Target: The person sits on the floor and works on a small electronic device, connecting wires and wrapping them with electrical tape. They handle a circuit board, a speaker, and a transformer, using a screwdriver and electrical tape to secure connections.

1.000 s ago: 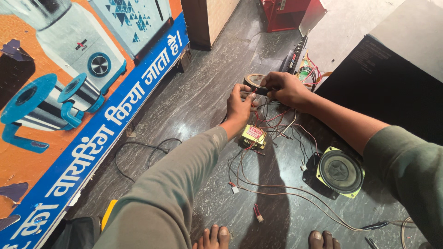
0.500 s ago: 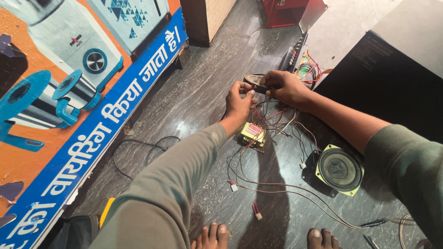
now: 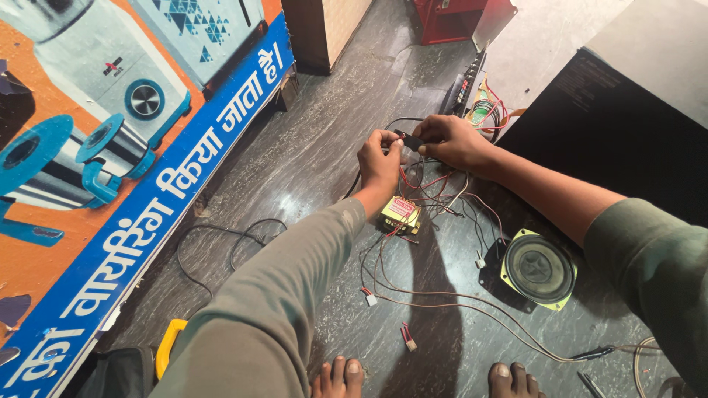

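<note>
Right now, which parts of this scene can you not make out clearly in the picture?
Head view only:
- The small dark part between the left hand and right hand: fingers cover most of it, so its kind is unclear.
- The circuit board: too small, partly behind the right hand.
- The yellow handle: the left sleeve hides the rest.
- The thin probes: cut off by the bottom edge.

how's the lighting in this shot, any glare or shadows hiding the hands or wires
Head view: soft light, with mild sheen on the dark floor; a shadow falls below the transformer, dimming some wires; left hand and right hand are evenly lit and sharp; the near sleeve looks slightly soft.
</note>
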